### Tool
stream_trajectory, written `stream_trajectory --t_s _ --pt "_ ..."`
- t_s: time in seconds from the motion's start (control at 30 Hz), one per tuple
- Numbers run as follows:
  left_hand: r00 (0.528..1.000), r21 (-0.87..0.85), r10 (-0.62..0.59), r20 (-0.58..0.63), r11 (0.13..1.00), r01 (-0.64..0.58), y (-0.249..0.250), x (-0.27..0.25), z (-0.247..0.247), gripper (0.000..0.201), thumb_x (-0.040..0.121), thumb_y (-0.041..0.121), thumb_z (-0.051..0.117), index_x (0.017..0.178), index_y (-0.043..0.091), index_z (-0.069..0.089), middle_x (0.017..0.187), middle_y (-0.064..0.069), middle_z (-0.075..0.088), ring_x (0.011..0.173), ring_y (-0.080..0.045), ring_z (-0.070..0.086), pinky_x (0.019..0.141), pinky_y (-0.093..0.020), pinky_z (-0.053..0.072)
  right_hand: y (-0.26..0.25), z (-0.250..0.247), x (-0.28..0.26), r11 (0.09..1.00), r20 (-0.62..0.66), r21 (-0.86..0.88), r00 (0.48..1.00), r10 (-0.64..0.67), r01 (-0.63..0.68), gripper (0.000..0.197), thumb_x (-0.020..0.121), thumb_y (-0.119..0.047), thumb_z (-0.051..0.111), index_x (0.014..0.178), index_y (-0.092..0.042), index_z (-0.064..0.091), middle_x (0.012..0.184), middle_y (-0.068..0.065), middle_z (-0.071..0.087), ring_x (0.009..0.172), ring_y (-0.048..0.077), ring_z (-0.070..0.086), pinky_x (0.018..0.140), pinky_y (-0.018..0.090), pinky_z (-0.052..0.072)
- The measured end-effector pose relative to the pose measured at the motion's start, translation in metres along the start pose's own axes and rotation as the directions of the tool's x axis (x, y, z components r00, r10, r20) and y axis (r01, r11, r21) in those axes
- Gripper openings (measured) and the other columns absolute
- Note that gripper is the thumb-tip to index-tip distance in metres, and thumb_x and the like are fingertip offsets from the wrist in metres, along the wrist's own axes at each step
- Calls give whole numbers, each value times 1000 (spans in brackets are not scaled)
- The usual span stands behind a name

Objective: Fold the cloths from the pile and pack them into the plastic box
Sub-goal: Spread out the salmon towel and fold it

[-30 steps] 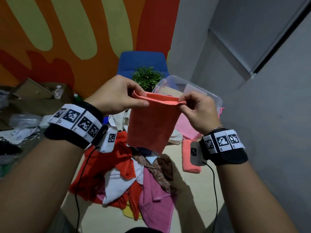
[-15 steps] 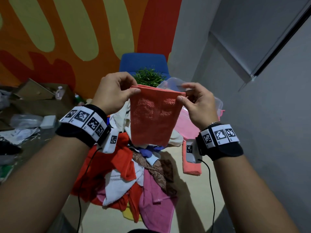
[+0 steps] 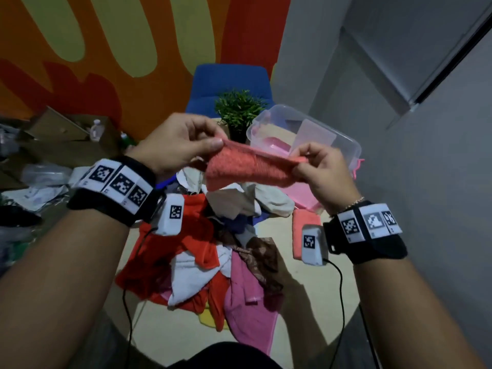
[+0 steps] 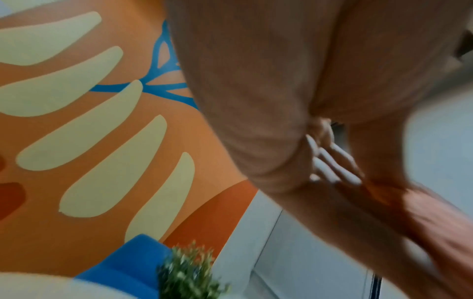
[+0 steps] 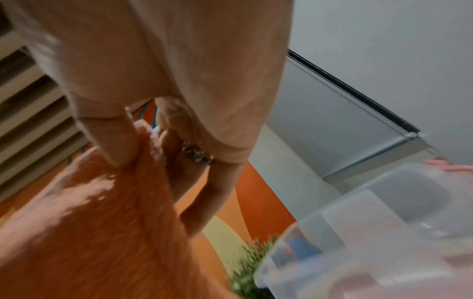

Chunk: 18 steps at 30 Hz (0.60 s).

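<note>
Blurred badly in both wrist views. From the left wrist, little beyond the back of the left hand [image 4: 256, 91] up close and a smeared orange streak of the coral cloth [image 4: 414, 212] toward 4 o'clock; cannot tell where the fingertips meet it there. From the right wrist, somewhat clearer: the right hand [image 5: 179, 91] with its thumb pressed into the cloth's fuzzy edge, a ring on one finger, and the clear plastic box [image 5: 384, 222] ghosted at 4 o'clock.

In the head view, hard to read the cloth's lower edge, soft with motion. Hidden behind the cloth: the top of the pile of cloths [image 3: 202, 262] and the pot of the green plant [image 3: 239, 107]. Hidden behind the right hand: the box's near corner. Cut off at 6 o'clock by a dark shape: the pile's near end.

Both hands raised over the desk [image 3: 306, 302], wrists level. At 10 o'clock of the cloth, the left hand [image 3: 175, 145], thumb on top, pinching the upper left corner against curled fingers. At 3 o'clock, the right hand [image 3: 322, 171], knuckles toward the camera, gripping the right corner the same way. Between them, the coral cloth [image 3: 247, 170] stretched in the air above the pile, clear of the desk, with the box at 1 o'clock just behind. At 5 o'clock of the cloth, a folded coral towel [image 3: 303, 222] flat on the desk.
</note>
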<state>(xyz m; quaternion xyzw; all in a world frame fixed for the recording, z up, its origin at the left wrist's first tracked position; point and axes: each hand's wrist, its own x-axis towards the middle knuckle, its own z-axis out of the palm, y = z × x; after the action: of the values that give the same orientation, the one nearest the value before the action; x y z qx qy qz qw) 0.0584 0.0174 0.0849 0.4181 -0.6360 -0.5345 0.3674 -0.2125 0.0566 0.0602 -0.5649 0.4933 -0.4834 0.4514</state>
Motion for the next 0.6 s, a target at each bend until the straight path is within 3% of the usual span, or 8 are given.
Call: stream_trajectory --t_s 0.07,0.13,0.2,0.27,0.33,0.47,0.53,0.6 --pt "964 72 -160 215 986 147 -27 -12 1 4 89 5 65 93 5 65 69 -14 59 59 -20 58 52 -28 53 24 0 -20 985 136 -110 980 146 -132 33 78 23 48 76 -5 65 64 4 64 57 13 63 58 25 55" --pt "853 177 -348 388 937 302 -59 -25 9 3 93 -1 62 95 1 63 64 -10 58 55 -18 60 53 -28 55 55 4 -37 941 253 -241 920 299 -239 25 74 10 55 73 -11 70 65 10 65 61 22 63 66 34 56" --pt "731 233 -499 465 866 442 -87 -34 17 5 95 -1 61 99 -1 62 68 -16 60 58 -19 66 59 -31 59 83 11 -48 879 329 -384 848 415 -281 19 64 -5 56 74 -11 71 67 11 64 65 25 61 69 43 54" --pt "689 321 -564 456 826 463 -109 -37 19 8 96 2 62 103 2 64 68 -12 64 58 -15 66 58 -27 56 106 16 -52 846 370 -434 795 481 -310 19 65 -7 56 78 -8 71 70 10 67 67 25 62 70 46 54" --pt "726 441 -571 383 804 399 -128 -33 18 10 96 7 64 105 9 68 68 -6 70 60 -12 66 60 -24 51 124 19 -49 848 350 -436 811 468 -302 14 77 -3 62 78 -14 72 73 3 69 69 19 63 74 47 55" --pt "904 568 -427 13 747 345 -154 -21 18 13 92 16 70 81 11 73 68 -3 74 59 -10 68 61 -24 50 148 28 -29 782 161 -578 907 389 -232 13 86 -9 69 94 -19 73 75 -9 64 65 4 56 73 34 52" --pt "924 546 -366 -109 755 363 -160 -13 22 19 91 16 71 73 11 70 60 -3 70 53 -11 65 55 -22 48 153 37 -16 753 61 -607 930 363 -255 13 86 -12 68 97 -17 73 81 -6 66 69 6 58 72 30 51" --pt "925 586 -309 -219 717 378 -164 -3 24 25 90 17 72 65 20 66 63 0 69 58 -11 64 56 -23 46 155 44 -3 743 -3 -605 934 358 -287 11 87 -14 66 95 -18 73 85 -3 69 75 13 62 72 28 49"
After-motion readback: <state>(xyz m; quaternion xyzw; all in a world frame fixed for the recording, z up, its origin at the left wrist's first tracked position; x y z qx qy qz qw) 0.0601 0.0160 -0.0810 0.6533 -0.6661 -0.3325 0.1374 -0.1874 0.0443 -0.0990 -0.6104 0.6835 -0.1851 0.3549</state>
